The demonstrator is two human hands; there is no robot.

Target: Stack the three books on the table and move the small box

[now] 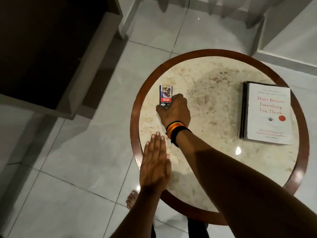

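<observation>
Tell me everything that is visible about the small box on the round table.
The small dark-blue printed box looks like cardboard, with a photo at the top, a red band with white text below, and a small label near the bottom. It seems closed and upright, near the left edge of the round marble-look table with a brown wooden rim. The right hand, wearing striped wristbands, grips its lower right side. The left hand is apart from it.
</observation>
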